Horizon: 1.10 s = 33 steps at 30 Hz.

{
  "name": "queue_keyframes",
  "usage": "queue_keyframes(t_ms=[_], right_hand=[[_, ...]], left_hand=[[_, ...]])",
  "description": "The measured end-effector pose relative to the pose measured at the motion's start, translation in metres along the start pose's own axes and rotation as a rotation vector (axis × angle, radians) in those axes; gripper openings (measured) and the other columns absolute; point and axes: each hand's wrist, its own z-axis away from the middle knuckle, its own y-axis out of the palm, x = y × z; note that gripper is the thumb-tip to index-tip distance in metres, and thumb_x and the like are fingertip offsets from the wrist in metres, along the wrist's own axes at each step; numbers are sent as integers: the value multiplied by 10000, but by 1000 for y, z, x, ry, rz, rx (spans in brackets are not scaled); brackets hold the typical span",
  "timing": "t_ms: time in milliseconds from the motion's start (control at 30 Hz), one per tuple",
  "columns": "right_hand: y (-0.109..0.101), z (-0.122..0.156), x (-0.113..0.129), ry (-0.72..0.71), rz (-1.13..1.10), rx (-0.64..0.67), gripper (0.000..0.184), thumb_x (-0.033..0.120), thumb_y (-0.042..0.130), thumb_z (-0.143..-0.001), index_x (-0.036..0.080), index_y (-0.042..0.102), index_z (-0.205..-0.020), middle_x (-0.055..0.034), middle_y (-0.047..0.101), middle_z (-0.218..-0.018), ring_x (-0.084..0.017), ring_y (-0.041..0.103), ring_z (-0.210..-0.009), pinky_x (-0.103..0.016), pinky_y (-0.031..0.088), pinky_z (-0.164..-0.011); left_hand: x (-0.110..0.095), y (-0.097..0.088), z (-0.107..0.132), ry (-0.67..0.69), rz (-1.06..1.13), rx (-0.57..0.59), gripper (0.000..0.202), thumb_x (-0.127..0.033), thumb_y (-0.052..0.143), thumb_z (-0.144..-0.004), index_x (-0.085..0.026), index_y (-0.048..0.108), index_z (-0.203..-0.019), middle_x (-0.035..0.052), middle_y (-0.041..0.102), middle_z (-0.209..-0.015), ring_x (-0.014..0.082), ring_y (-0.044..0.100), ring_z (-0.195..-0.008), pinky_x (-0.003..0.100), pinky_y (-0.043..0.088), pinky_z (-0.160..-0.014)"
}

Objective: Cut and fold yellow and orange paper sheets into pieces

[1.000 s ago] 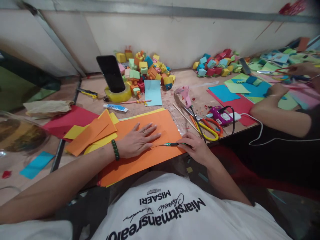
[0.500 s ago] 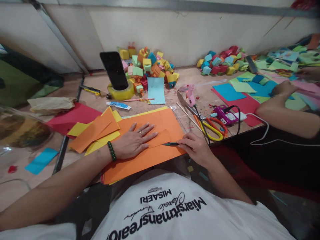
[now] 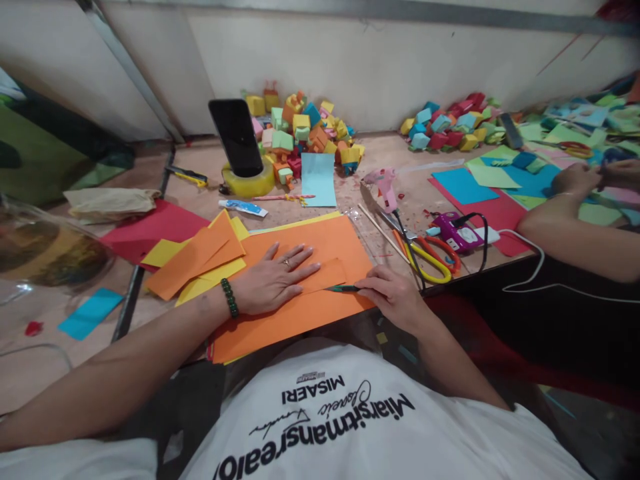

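My left hand (image 3: pixel 273 280) lies flat on a large sheet of orange paper (image 3: pixel 280 333), fingers spread. Its fingertips rest on a smaller orange paper piece (image 3: pixel 333 272) that lies on the sheet. At the sheet's right side, my right hand (image 3: pixel 393 293) pinches a slim, dark green, pencil-like tool (image 3: pixel 344 289). The tool is held low, its point directed left along the near edge of the smaller piece. Whether the tip is a lead or a blade is too small to tell. More sheets, some yellow, show under the orange one.
Behind the paper stand a phone (image 3: pixel 235 137) on a tape roll (image 3: pixel 250 181) and a pile of paper cubes (image 3: pixel 300 127). To the right lie a pink glue gun (image 3: pixel 383 187), scissors (image 3: pixel 430 270) and a purple power adapter (image 3: pixel 455 233). A co-worker's arm (image 3: pixel 575 230) reaches in at right.
The view has shifted slightly, so most things appear a little farther right. Against the paper, the tool's tip sits slightly farther left. My left hand stays in place; the co-worker's hands have moved.
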Motion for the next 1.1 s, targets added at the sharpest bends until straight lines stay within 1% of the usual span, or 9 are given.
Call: queue_keyframes(t_ms=[133, 267, 467, 600, 767, 967, 1100], right_hand=[[0, 0, 1, -20, 4, 2, 215, 258, 496, -959, 195, 700, -981, -48, 583, -814, -151, 602, -717, -270, 499, -625], [0, -1, 4, -8, -3, 23, 217, 258, 489, -962, 205, 696, -993, -54, 597, -843, -156, 610, -748, -273, 504, -645], [2, -6, 11, -57, 19, 12, 214, 250, 489, -962, 204, 697, -977, -48, 594, -814, -144, 604, -715, -250, 489, -611], [5, -7, 12, -86, 19, 15, 232, 242, 469, -971, 192, 694, -981, -52, 600, -820, -139, 602, -723, -240, 483, -609], [12, -7, 13, -87, 16, 3, 208, 245, 494, -963, 196, 695, -989, -50, 600, -826, -140, 592, -723, -246, 479, -612], [17, -11, 17, -129, 46, -13, 246, 273, 470, -976, 186, 700, -965, -52, 605, -796, -138, 585, -696, -245, 470, -592], [22, -14, 20, -141, 63, -13, 274, 270, 444, -985, 180, 701, -959, -54, 606, -793, -133, 584, -695, -238, 467, -591]], left_hand=[[-1, -1, 0, -9, -4, 15, 568, -479, 139, -1003, -277, 234, -1525, 87, 118, -1617, 279, 114, -1491, 575, 78, -1145], [-2, -2, -1, -15, -10, 28, 559, -467, 146, -1005, -280, 231, -1525, 91, 113, -1616, 277, 112, -1492, 591, 77, -1141], [-1, 1, -1, -16, -12, 15, 562, -476, 153, -1005, -277, 233, -1525, 88, 114, -1617, 282, 122, -1490, 591, 79, -1141], [1, 3, -1, 3, -29, 2, 563, -486, 136, -1006, -291, 214, -1528, 85, 112, -1618, 276, 120, -1491, 580, 76, -1144], [1, 4, -1, -3, -35, 3, 570, -489, 118, -1006, -287, 206, -1531, 87, 113, -1619, 280, 124, -1490, 578, 73, -1143], [2, 5, -1, 11, -25, -14, 562, -491, 128, -1006, -302, 200, -1531, 81, 115, -1619, 277, 125, -1490, 574, 68, -1144], [2, 6, -2, 12, -18, -4, 568, -499, 141, -1004, -293, 212, -1529, 88, 113, -1618, 282, 116, -1491, 581, 69, -1144]])
